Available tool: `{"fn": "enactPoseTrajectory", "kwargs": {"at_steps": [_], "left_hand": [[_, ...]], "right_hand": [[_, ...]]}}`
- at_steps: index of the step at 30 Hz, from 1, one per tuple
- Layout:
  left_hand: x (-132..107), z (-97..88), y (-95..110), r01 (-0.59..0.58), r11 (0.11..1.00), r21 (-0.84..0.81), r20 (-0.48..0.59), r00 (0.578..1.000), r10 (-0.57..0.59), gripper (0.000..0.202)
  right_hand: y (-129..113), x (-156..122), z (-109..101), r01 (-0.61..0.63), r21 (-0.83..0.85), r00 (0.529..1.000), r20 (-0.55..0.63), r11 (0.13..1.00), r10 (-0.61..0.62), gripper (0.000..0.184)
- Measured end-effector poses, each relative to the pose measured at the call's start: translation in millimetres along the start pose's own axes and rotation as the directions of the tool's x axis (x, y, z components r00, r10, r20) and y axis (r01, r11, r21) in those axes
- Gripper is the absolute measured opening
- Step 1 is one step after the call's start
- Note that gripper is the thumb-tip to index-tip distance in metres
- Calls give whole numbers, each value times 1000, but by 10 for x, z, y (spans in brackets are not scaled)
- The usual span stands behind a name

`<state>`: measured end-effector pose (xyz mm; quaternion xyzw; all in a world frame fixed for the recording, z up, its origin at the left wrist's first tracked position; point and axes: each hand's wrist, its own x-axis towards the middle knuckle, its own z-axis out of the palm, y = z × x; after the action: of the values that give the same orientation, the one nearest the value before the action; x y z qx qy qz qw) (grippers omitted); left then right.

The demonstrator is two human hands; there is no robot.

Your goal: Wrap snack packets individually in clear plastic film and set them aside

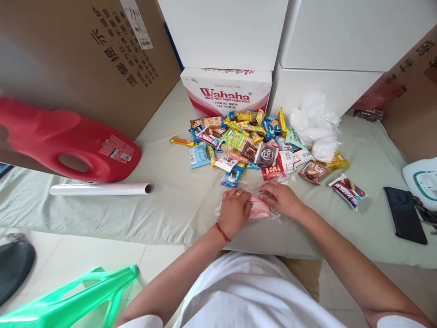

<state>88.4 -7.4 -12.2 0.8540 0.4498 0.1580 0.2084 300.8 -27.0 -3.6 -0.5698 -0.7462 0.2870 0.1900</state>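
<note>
A small pink packet (260,208) lies on clear plastic film (275,217) at the front of the cloth-covered surface. My left hand (235,207) is closed over the film and the packet's left end, its fingers bent and a ring and red cord showing. From the other side my right hand (282,199) touches the film at the packet's upper right, thumb and fingers bent in. Fingertips of both hands are partly hidden. Just behind them is a heap of wrapped snacks (241,143), with a dark round biscuit packet (266,155) on its near side.
Crumpled white plastic bags (316,125) sit right of the heap, near a purple-and-white snack packet (348,190). Farther right lies a black phone (406,214). At left are a red jug (75,146) and a white roll (102,189). A Wahaba-style water carton (227,93) stands behind.
</note>
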Motion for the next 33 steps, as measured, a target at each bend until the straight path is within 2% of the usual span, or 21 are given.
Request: {"fn": "enactPoseTrajectory", "kwargs": {"at_steps": [1,3,5,6,8,10,11,13,14,16,18,19,22,25,27,30,33], "left_hand": [[-24,13,-15,-31,1000,-7,-20,999,31,22],[-98,55,-15,-78,997,23,-138,987,80,18],[-174,111,8,-78,991,108,-286,952,106,18],[-203,138,22,-87,984,158,-328,935,135,18],[-234,176,47,-154,959,237,-317,921,227,20],[-235,183,65,-229,932,280,-248,921,301,20],[-228,176,71,-240,924,298,-223,924,311,19],[-215,154,80,-226,914,337,-192,934,302,18],[-212,142,84,-223,909,352,-178,938,299,18],[-215,125,91,-227,902,369,-156,941,300,17],[-225,119,98,-231,900,368,-141,944,300,19],[-229,118,103,-232,902,365,-133,945,297,21],[-230,116,128,-219,917,335,-108,957,268,24],[-217,114,157,-185,944,274,-87,972,216,25],[-212,119,157,-164,958,235,-85,978,188,22],[-234,135,78,-111,982,153,-110,986,128,20],[-267,132,-112,11,997,-76,-205,978,-27,22]], "right_hand": [[10,-4,-10,-6,4,1000,3,1000,6,11],[20,-8,-46,-13,21,998,57,1000,11,11],[8,4,-111,-9,26,995,99,1000,7,13],[-8,24,-154,-5,9,997,78,1000,4,14],[-54,102,-246,10,-86,999,-36,996,-14,17],[-99,235,-322,20,-234,988,-144,972,-55,34],[-113,319,-346,27,-299,987,-145,954,-73,48],[-119,504,-361,58,-378,996,-42,924,-80,63],[-112,596,-360,73,-395,997,28,916,-67,60],[-92,751,-363,92,-405,989,141,910,-37,32],[-93,835,-398,106,-374,980,199,922,-32,10],[-113,842,-429,111,-345,977,211,932,-38,8],[-261,717,-530,116,-280,977,204,953,-59,9],[-479,420,-515,111,-253,982,174,961,-68,13],[-584,185,-392,103,-202,983,168,974,-69,15],[-606,-121,-82,58,-146,992,121,988,-41,26],[-518,-307,219,16,-210,997,80,978,1,41]]}}
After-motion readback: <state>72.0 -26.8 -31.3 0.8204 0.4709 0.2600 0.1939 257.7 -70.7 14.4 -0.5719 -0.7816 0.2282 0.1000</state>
